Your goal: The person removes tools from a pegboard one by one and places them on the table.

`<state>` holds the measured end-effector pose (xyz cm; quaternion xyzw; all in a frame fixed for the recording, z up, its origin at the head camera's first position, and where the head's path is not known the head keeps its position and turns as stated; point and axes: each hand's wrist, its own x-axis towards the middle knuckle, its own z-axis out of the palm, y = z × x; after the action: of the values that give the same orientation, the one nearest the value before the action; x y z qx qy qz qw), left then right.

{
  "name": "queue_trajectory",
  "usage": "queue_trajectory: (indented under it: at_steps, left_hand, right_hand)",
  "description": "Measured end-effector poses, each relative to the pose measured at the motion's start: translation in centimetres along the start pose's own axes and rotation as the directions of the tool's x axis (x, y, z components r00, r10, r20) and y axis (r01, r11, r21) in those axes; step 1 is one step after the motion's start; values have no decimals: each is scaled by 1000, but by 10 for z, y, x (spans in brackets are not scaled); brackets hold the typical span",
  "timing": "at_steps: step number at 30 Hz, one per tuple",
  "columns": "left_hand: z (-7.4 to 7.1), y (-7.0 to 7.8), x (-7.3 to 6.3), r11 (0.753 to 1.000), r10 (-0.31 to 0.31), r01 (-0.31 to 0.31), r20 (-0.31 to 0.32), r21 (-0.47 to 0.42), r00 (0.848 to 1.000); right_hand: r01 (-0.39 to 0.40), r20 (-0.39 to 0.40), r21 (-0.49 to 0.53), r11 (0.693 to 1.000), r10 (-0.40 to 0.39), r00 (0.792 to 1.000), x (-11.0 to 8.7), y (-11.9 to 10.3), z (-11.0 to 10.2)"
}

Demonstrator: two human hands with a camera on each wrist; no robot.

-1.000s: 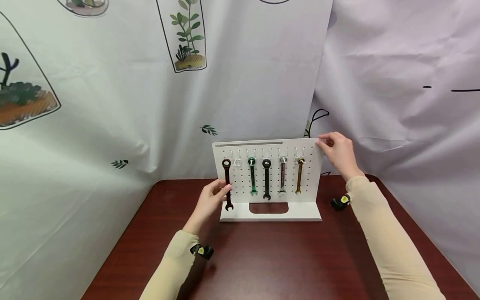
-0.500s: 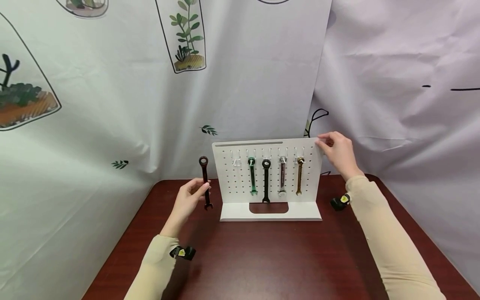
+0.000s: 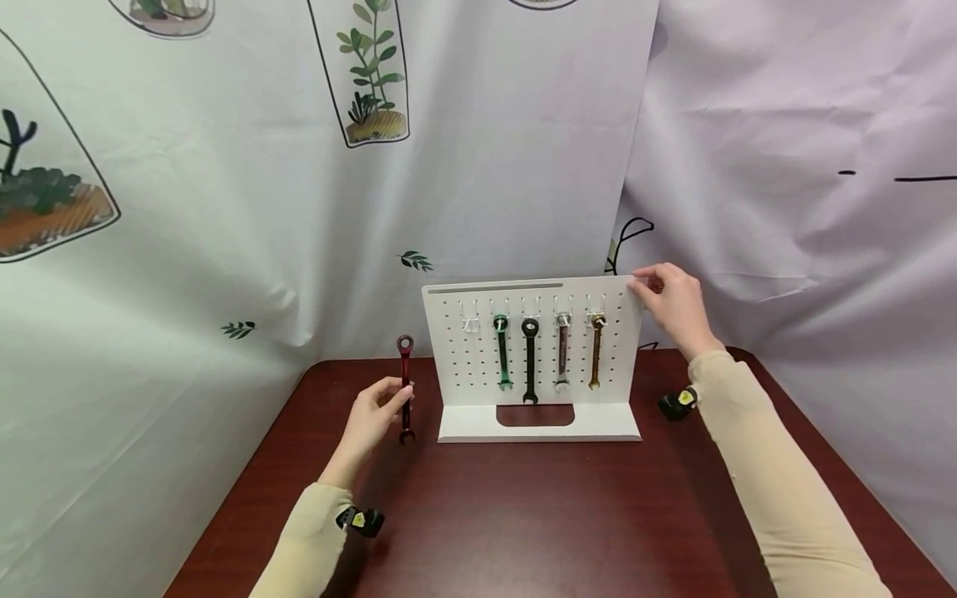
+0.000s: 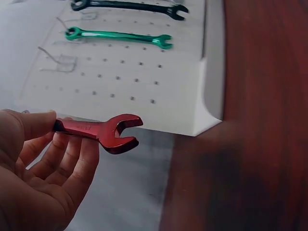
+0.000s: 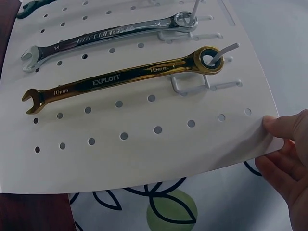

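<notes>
My left hand (image 3: 374,413) pinches a red combination wrench (image 4: 108,132) between thumb and fingers, left of the white pegboard stand (image 3: 478,423). The wrench hangs upright in the head view, ring end up and open jaw down. With thumb and fingers, my right hand (image 3: 673,306) grips the pegboard's upper right corner. On the board's hooks hang a green wrench (image 3: 503,353), a black wrench (image 3: 530,361), a silver wrench (image 5: 106,36) and a gold wrench (image 5: 120,79). The leftmost hook (image 4: 62,62) bears nothing.
The stand rests near the back edge of a dark red-brown table (image 3: 538,515). White cloth (image 3: 523,166) printed with plants hangs behind and at both sides. The stand's foot has a cut-out slot below the wrenches.
My left hand has carried the red wrench leftward from in front of the pegboard's left side, then slightly down. My right hand keeps its hold on the corner.
</notes>
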<state>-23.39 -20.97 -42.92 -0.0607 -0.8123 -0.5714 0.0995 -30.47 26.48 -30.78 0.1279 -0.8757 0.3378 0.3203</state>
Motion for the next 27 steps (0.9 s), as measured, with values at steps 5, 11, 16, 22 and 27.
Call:
queue_trajectory:
  at_steps: [5,11,16,22,27]
  left_hand:
    - [7,-14,-5,999,-49,49,23,-5,999]
    - [14,-31,-13,992,-126,127,76,-4,989]
    - [16,-37,-18,981,-192,190,120,26,974]
    - [16,-42,-24,970,-244,234,180,72,953]
    - [17,-46,-24,966,-258,247,191,80,947]
  right_hand:
    - [10,-4,-1,1000,-10,1000,0,-1,0]
    - [3,-8,-10,1000,-3,1000,-1,0,0]
    - [6,-9,-13,1000,-6,1000,0,0,0]
    - [8,-11,-13,1000,-8,1000,1,2,1]
    - [13,-12,-11,1000,-14,1000,2,3,1]
